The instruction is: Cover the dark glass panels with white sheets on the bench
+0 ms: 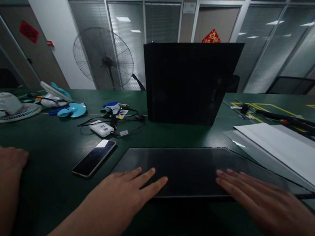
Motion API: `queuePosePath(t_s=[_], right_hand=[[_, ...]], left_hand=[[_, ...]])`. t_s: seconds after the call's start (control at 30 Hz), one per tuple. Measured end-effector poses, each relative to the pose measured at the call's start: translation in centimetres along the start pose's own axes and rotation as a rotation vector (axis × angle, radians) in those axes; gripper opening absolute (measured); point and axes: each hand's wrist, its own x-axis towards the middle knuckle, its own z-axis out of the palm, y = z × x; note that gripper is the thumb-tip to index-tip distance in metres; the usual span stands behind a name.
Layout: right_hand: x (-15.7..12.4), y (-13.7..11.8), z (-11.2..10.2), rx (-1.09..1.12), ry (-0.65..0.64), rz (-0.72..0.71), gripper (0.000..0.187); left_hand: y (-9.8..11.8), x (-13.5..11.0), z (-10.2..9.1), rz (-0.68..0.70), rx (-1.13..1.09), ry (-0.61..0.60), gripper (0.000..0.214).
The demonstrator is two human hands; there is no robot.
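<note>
A dark, flat rectangular panel (188,168), looking like a display screen, lies on the green table in front of me. My left hand (130,186) rests at its near left edge with fingers spread, nothing held. On its right part lies my right hand (261,201), palm down, fingers stretched out over the dark surface. Behind the panel a large black box-like casing (188,82) stands upright, tilted slightly. A smartphone (94,158) lies just left of the panel, close to my left hand.
Another person's hands (0,161) are at the far left. A white adapter (101,128) with tangled cables and disassembled fan parts (7,105) with blue blades (72,110) lie at the back left. White sheets (294,152) and dark strips (303,122) are at the right.
</note>
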Motion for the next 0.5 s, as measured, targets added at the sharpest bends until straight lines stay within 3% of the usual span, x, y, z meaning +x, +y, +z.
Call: queuePosePath(t_s=[0.13, 0.23, 0.3, 0.33, 0.37, 0.43, 0.5], right_hand=[[0.2, -2.2, 3.0, 0.071, -0.140, -0.056, 0.073], [-1.7, 0.2, 4.3, 0.211, -0.305, -0.044, 0.064], [-4.6, 4.1, 5.2, 0.217, -0.314, 0.135, 0.053], [-6.6, 6.5, 5.7, 0.184, -0.300, 0.321, 0.050], [-8.8, 9.0, 6.4, 0.117, -0.247, 0.503, 0.052], [-13.7, 13.7, 8.0, 0.040, -0.273, 0.772, 0.064], [-17.9, 17.0, 9.8, 0.070, -0.358, 0.901, 0.071]], left_hand=[[0.3, -2.9, 2.6, -0.022, -0.004, -0.149, 0.079], [-1.0, -4.5, 4.8, -0.067, -0.047, -0.280, 0.080], [-1.9, -5.3, 6.0, -0.101, -0.090, -0.328, 0.085], [-2.2, -5.5, 6.5, -0.117, -0.111, -0.338, 0.086], [-2.4, -5.6, 6.8, -0.134, -0.133, -0.339, 0.084], [-2.5, -5.4, 7.3, -0.183, -0.177, -0.338, 0.073], [-2.3, -4.7, 7.5, -0.249, -0.233, -0.366, 0.062]])
